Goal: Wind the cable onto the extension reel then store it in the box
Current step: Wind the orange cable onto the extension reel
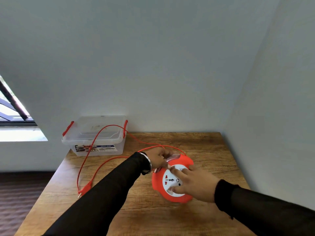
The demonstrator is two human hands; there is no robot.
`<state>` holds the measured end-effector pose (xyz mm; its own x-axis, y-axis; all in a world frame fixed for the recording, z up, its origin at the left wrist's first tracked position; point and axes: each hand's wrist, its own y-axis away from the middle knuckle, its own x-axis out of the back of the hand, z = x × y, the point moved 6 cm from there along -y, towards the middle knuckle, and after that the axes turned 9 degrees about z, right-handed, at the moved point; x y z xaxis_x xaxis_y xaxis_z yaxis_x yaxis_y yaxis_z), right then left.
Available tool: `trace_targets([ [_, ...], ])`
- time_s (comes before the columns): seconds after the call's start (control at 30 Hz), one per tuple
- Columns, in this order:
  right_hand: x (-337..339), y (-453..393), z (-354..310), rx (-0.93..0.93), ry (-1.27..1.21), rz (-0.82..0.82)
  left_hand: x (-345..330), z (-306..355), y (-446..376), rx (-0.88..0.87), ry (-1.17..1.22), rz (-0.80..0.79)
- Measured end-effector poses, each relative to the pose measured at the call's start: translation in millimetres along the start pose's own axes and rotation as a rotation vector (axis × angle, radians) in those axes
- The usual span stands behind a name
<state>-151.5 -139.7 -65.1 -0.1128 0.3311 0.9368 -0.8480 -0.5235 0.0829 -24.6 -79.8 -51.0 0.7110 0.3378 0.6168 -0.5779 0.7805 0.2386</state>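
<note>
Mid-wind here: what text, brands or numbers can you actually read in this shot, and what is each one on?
"MULTI-BOX": on the blue strip of the label on the clear box.
The rest of that label, including a red logo and small print: too blurred to read.
Socket face of the red reel: marks only, no legible text.

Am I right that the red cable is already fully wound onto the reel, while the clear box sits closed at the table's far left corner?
Not quite: the head view shows the red cable mostly unwound, looping across the table and over the clear box. The box is indeed closed at the far left corner.
</note>
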Motion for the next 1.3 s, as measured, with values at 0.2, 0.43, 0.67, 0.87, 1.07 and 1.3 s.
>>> trace_targets([
  [0.2,-6,-5,6,0.061,0.089,-0.065,-5,4,-1,-0.012,-0.078,0.015],
  [0.43,-19,-11,25,-0.198,0.082,-0.067,-1,-25,6,0.052,0.236,0.243],
  [0.67,-32,-8,38,-0.509,-0.09,0.005,-29,-43,22,0.136,0.72,0.5],
  [0.87,-42,-4,30,-0.924,-0.478,0.172,-53,-56,38,0.222,0.873,0.649],
  [1.07,-38,-2,22,-1.228,-0.776,0.283,-60,-56,46,0.175,0.883,0.708],
  [1.3,-44,-5,13,-1.478,-1.601,0.28,-71,-60,57,0.109,0.809,0.8],
])
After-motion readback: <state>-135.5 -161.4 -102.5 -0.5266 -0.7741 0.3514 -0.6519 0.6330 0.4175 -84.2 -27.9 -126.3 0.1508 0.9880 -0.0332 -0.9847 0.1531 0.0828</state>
